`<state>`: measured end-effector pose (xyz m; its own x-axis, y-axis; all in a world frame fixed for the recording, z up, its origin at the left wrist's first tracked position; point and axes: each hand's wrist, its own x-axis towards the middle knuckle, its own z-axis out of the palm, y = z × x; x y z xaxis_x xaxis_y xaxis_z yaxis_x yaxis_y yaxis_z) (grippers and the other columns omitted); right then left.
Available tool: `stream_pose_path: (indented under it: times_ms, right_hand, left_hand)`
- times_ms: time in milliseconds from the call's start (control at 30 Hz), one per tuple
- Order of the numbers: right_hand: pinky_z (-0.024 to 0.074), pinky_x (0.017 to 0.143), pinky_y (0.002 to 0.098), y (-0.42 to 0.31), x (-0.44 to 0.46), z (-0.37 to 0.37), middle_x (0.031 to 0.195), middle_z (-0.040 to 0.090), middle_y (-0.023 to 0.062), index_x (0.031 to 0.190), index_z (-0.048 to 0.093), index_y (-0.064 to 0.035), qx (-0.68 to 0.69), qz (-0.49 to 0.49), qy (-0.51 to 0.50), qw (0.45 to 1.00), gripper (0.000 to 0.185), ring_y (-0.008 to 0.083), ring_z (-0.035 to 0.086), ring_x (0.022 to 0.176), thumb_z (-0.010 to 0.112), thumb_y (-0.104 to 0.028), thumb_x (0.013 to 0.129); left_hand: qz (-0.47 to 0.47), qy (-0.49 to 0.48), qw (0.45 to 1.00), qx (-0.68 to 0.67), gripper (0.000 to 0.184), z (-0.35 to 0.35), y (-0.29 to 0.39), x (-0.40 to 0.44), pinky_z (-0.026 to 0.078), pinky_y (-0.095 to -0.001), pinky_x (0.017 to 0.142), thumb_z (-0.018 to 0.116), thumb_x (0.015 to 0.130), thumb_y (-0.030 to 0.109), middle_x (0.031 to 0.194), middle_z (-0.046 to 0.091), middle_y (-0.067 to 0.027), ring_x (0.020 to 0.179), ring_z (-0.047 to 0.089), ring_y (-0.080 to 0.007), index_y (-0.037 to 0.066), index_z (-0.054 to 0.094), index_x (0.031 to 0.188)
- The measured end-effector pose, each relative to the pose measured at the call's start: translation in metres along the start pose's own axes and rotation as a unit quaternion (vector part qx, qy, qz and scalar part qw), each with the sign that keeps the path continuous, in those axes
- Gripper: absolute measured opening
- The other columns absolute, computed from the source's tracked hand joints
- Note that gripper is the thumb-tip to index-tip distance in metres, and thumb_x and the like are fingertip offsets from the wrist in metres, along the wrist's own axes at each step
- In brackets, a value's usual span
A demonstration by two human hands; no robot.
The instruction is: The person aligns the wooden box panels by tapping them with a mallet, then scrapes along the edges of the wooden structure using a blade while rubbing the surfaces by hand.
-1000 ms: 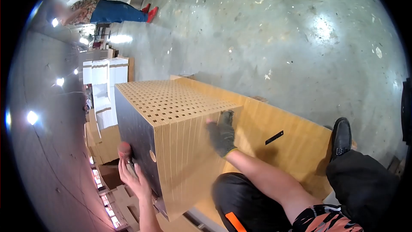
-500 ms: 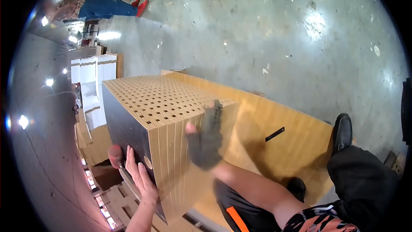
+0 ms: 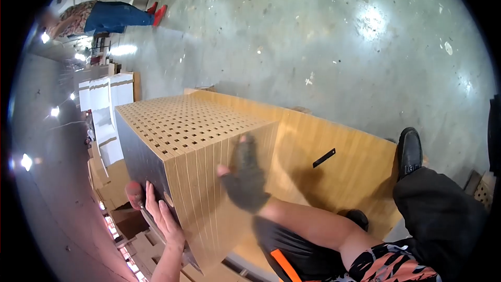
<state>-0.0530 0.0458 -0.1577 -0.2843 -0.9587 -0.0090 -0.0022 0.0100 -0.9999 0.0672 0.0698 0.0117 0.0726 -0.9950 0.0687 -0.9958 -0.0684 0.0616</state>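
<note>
A stack of slotted wooden boards stands on a large wooden panel, its top a grid of small square holes. A dark board forms its left face. My left hand is bare and lies flat along this dark face with fingers stretched out. Beside it is a tool with a rounded red head; its kind is unclear. My right hand, in a dark fingerless glove and slightly blurred, is open in front of the stack's ribbed side. Whether it touches that side I cannot tell.
A short black strip lies on the wooden panel, near my shoe. White-faced stacks and brown cardboard stand to the left. Another person in blue trousers is at upper left, on the concrete floor.
The whole view has shifted a little, so the stack and panel sit further left. My right hand has moved slightly down along the ribbed side. My left hand stays on the dark face.
</note>
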Motion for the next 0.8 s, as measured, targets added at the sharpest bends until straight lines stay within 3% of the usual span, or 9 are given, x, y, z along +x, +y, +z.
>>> stream_pose_path:
  times_ms: [67,200,300,333,400,500,567,667,800]
  right_hand:
    - [0.0223,0.118,0.0542,-0.045,-0.019,0.004,0.144,0.034,0.0393,0.14,0.037,0.0145,0.092,-0.01,-0.043,0.995,0.084,0.0538,0.033,0.135,0.066,-0.035,0.079]
    - [0.0344,0.108,0.0511,-0.137,-0.036,-0.027,0.136,0.048,0.0303,0.129,0.05,0.0075,0.18,-0.296,-0.192,0.918,0.061,0.0461,0.046,0.126,0.067,-0.029,0.083]
    - [0.0435,0.102,0.0487,-0.105,-0.03,-0.057,0.129,0.058,0.0235,0.122,0.06,0.0022,0.431,-0.285,-0.2,0.833,0.045,0.0403,0.056,0.12,0.068,-0.024,0.086]
    - [0.0465,0.099,0.048,-0.07,-0.017,-0.063,0.127,0.061,0.0213,0.119,0.063,0.0005,0.414,-0.219,-0.148,0.871,0.04,0.0384,0.059,0.118,0.069,-0.022,0.087]
    - [0.0492,0.089,0.0477,0.019,0.025,-0.092,0.115,0.064,0.0159,0.11,0.066,-0.0048,0.075,-0.098,-0.197,0.972,0.04,0.0357,0.061,0.104,0.071,-0.029,0.079]
    - [0.0456,0.087,0.0461,0.123,0.087,-0.151,0.105,0.066,0.015,0.098,0.07,-0.0093,-0.339,-0.133,-0.451,0.815,0.036,0.0335,0.059,0.101,0.072,-0.027,0.067]
    - [0.0405,0.096,0.0446,0.14,0.094,-0.187,0.112,0.063,0.0099,0.096,0.072,-0.0131,-0.424,-0.13,-0.538,0.717,0.027,0.032,0.054,0.112,0.07,-0.029,0.074]
    - [0.0398,0.096,0.0427,0.156,0.084,-0.213,0.107,0.064,0.0091,0.097,0.072,-0.014,-0.455,-0.173,-0.535,0.69,0.027,0.0299,0.055,0.11,0.07,-0.033,0.079]
    - [0.0355,0.107,0.0474,0.199,0.047,-0.222,0.095,0.064,0.0089,0.086,0.072,-0.0128,-0.38,-0.275,-0.401,0.787,0.016,0.028,0.056,0.102,0.065,-0.026,0.081]
  left_hand:
    - [0.013,0.002,1.0,-0.007,0.053,0.004,-0.006,0.0,0.021,-0.0413,0.118,0.031,0.106,0.027,0.154,0.037,-0.0189,0.142,0.031,-0.0319,-0.004,0.035,0.148]
    - [-0.012,-0.005,1.0,0.013,0.052,0.001,-0.004,-0.002,0.019,-0.0399,0.119,0.031,0.106,0.027,0.155,0.035,-0.0182,0.143,0.03,-0.0302,-0.003,0.034,0.149]
    - [-0.016,0.021,0.999,-0.037,0.051,0.005,0.003,-0.003,0.02,-0.04,0.119,0.031,0.106,0.027,0.155,0.035,-0.0176,0.144,0.029,-0.0296,-0.002,0.036,0.148]
    - [-0.021,0.016,0.999,-0.024,0.051,0.005,0.004,-0.002,0.02,-0.04,0.119,0.032,0.106,0.027,0.155,0.035,-0.0174,0.144,0.029,-0.0295,-0.002,0.036,0.148]
    - [-0.03,0.0,1.0,0.004,0.051,0.001,0.002,-0.001,0.02,-0.0401,0.119,0.032,0.106,0.028,0.155,0.036,-0.017,0.143,0.03,-0.0294,-0.001,0.037,0.148]
    - [-0.011,0.004,1.0,-0.011,0.052,0.003,-0.011,-0.001,0.02,-0.04,0.119,0.031,0.106,0.03,0.154,0.036,-0.0175,0.143,0.03,-0.0298,-0.001,0.037,0.148]
    - [0.005,-0.009,1.0,-0.011,0.052,0.0,-0.013,0.002,0.02,-0.0409,0.119,0.033,0.106,0.03,0.154,0.035,-0.0186,0.143,0.03,-0.0312,-0.002,0.037,0.146]
    - [0.03,-0.018,0.994,0.1,0.051,-0.009,-0.007,0.006,0.021,-0.0425,0.118,0.035,0.106,0.028,0.154,0.033,-0.0195,0.143,0.03,-0.0327,-0.003,0.036,0.146]
    - [0.088,0.026,0.995,-0.024,0.056,-0.013,0.04,0.04,0.023,-0.0471,0.117,0.046,0.102,0.029,0.155,0.029,-0.0215,0.144,0.027,-0.0366,-0.002,0.033,0.148]
